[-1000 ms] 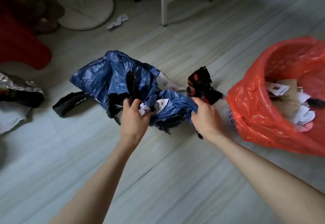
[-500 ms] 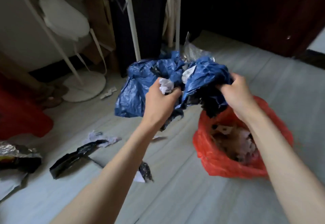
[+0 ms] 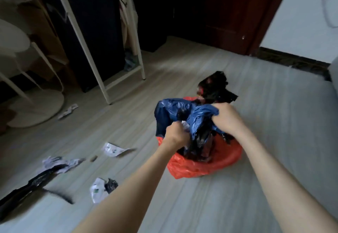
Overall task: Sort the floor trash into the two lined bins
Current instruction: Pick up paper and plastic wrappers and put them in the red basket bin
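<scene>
A crumpled blue plastic bag (image 3: pixel 173 110) with black plastic and white paper bunched in it sits in the mouth of the red-lined bin (image 3: pixel 204 167) at the centre of the floor. My left hand (image 3: pixel 176 132) grips its near left side, fingers curled into the plastic. My right hand (image 3: pixel 228 119) grips its right side. A black and red wrapper (image 3: pixel 215 86) sticks up from the bundle beyond my right hand. The inside of the bin is hidden by the bundle.
Loose trash lies on the floor at left: a white wrapper (image 3: pixel 113 149), a white and black scrap (image 3: pixel 101 188), a crumpled grey sheet (image 3: pixel 54 163), a long black strip (image 3: pixel 29 185), white paper (image 3: pixel 68 111). A white frame (image 3: pixel 102 84) and a round white base (image 3: pixel 36 110) stand behind.
Both hands lifted the blue bundle off the floor, carried it right over the red-lined bin, then lowered it into the bin's mouth.
</scene>
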Tool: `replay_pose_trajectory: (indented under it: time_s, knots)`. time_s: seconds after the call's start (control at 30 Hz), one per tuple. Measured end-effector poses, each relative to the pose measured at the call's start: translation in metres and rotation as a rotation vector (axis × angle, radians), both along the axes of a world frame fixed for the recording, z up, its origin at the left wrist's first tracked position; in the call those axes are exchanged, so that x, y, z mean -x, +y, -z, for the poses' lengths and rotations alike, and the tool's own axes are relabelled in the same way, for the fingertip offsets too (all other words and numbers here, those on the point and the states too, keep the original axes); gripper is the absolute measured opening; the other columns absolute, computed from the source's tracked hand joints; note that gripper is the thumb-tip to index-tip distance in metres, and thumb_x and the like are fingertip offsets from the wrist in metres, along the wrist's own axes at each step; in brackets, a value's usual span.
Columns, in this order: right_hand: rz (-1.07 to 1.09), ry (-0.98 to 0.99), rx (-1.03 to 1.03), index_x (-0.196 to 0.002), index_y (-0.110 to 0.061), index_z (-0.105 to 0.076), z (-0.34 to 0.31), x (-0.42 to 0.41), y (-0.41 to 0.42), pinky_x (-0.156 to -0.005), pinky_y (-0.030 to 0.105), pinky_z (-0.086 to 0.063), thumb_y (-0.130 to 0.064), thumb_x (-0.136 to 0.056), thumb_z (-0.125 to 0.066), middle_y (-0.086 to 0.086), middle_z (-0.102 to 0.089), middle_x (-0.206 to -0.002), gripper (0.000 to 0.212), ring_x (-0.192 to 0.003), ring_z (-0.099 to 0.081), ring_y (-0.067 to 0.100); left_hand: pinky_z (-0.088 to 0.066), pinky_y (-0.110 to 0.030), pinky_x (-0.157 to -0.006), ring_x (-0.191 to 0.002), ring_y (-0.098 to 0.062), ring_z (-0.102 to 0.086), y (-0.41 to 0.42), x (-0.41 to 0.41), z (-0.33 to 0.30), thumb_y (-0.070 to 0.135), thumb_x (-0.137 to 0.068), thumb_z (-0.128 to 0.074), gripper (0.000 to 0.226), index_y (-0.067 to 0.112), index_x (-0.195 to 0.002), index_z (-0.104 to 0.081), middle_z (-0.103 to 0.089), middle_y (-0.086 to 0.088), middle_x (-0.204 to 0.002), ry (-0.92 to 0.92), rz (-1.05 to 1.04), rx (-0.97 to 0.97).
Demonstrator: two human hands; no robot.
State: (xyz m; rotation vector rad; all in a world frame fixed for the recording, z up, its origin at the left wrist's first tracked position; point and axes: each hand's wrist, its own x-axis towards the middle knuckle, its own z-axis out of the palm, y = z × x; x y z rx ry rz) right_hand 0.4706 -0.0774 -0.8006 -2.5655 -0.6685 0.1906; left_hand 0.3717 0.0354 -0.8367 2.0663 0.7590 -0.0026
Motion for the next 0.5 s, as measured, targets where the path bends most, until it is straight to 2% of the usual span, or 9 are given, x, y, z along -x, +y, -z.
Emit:
replay_pose_trajectory:
  time_s: [0.07, 0.2, 0.27, 0.33, 0.4, 0.5]
  knots:
    - [-0.063, 0.025, 0.050, -0.098, -0.021, -0.068, 0.030, 0.008, 0.008, -0.073, 0.034, -0.046, -0.002, -0.078, -0.046, 0.013, -0.069, -0.102, 0.035, -0.099, -0.062, 0.034, -0.041, -0.035, -0.090, -0.113, -0.035, -0.051, 0.009, 0.008, 0.006, 0.006, -0.084, -0.049, 0.033, 0.004, -0.116, -0.054, -0.056, -0.018, -0.121, 0.059, 0.025, -0.220]
    - [-0.147, 0.070, 0.146, -0.110, -0.027, -0.065, 0.061, 0.012, 0.020, -0.081, 0.036, -0.047, -0.006, -0.083, -0.047, 0.009, -0.066, -0.110, 0.038, -0.106, -0.059, 0.034, -0.033, -0.032, -0.100, -0.124, -0.032, -0.042, 0.032, 0.021, 0.015, 0.004, -0.089, -0.044, 0.046, 0.009, -0.134, -0.042, -0.041, -0.013, -0.135, -0.111, 0.091, -0.405]
    - [-0.194, 0.091, 0.233, -0.117, -0.025, -0.062, 0.070, 0.014, 0.024, -0.086, 0.037, -0.047, -0.005, -0.085, -0.046, 0.011, -0.064, -0.115, 0.041, -0.110, -0.057, 0.034, -0.023, -0.032, -0.111, -0.136, -0.031, -0.028, 0.034, 0.026, 0.025, 0.013, -0.092, -0.046, 0.050, 0.013, -0.141, -0.035, -0.031, -0.013, -0.146, -0.103, 0.208, -0.499]
    - [-0.259, 0.089, 0.375, -0.122, -0.022, -0.057, 0.079, 0.014, 0.025, -0.087, 0.037, -0.045, -0.007, -0.087, -0.046, 0.012, -0.062, -0.119, 0.040, -0.113, -0.056, 0.034, -0.006, -0.041, -0.118, -0.144, -0.033, -0.005, 0.031, 0.028, 0.039, 0.032, -0.093, -0.046, 0.059, 0.024, -0.147, -0.022, -0.013, -0.011, -0.155, 0.028, 0.323, -0.598]
    - [-0.344, 0.119, 0.485, -0.121, -0.018, -0.055, 0.086, 0.013, 0.025, -0.079, 0.032, -0.044, -0.011, -0.087, -0.048, 0.013, -0.061, -0.119, 0.035, -0.110, -0.058, 0.032, 0.003, -0.046, -0.116, -0.144, -0.035, 0.006, 0.027, 0.025, 0.052, 0.044, -0.092, -0.044, 0.066, 0.032, -0.148, -0.012, -0.002, -0.010, -0.157, 0.149, 0.416, -0.670]
    - [-0.459, 0.386, 0.506, -0.106, -0.015, -0.055, 0.081, 0.005, 0.022, -0.066, 0.026, -0.041, -0.011, -0.084, -0.054, 0.011, -0.064, -0.107, 0.022, -0.099, -0.062, 0.026, 0.000, -0.044, -0.117, -0.144, -0.036, 0.000, 0.021, 0.010, 0.057, 0.046, -0.094, -0.039, 0.062, 0.034, -0.148, -0.010, -0.005, -0.011, -0.157, 0.220, 0.532, -0.739]
